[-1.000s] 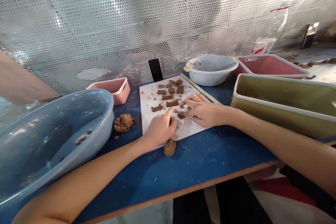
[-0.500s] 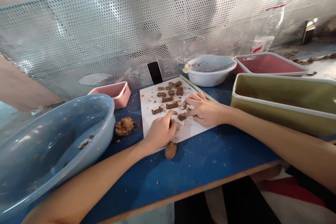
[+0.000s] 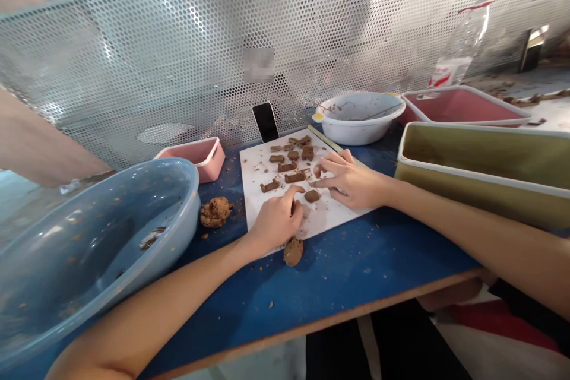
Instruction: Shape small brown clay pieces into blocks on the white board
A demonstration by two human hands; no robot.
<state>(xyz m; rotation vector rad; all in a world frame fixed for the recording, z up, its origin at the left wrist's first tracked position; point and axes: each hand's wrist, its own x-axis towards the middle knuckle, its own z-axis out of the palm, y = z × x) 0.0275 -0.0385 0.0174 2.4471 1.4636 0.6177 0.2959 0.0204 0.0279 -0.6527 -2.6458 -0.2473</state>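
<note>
A small brown clay lump (image 3: 312,196) lies on the white board (image 3: 323,222) between my hands. My left hand (image 3: 275,218) rests at its left, index finger stretched toward it, the other fingers curled and partly hidden; I see nothing in them. On the other side, my right hand (image 3: 351,181) is open, its fingers apart with the tips close to the lump. Several shaped clay pieces (image 3: 294,177) lie farther back on the board among crumbs. A rounded clay piece (image 3: 293,252) sits at the board's front edge, and a rough clay chunk (image 3: 216,212) lies left of it.
A large blue basin (image 3: 178,237) and a small pink basket (image 3: 211,163) stand on the left. Behind and to the right are a white basin (image 3: 363,130), a pink bin (image 3: 472,122) and an olive bin (image 3: 481,184). A phone (image 3: 266,122) leans against the perforated metal screen (image 3: 200,71).
My right fingertips have drawn back from the small clay lump, which now shows whole. My left hand stays almost where it was. The view has shifted slightly.
</note>
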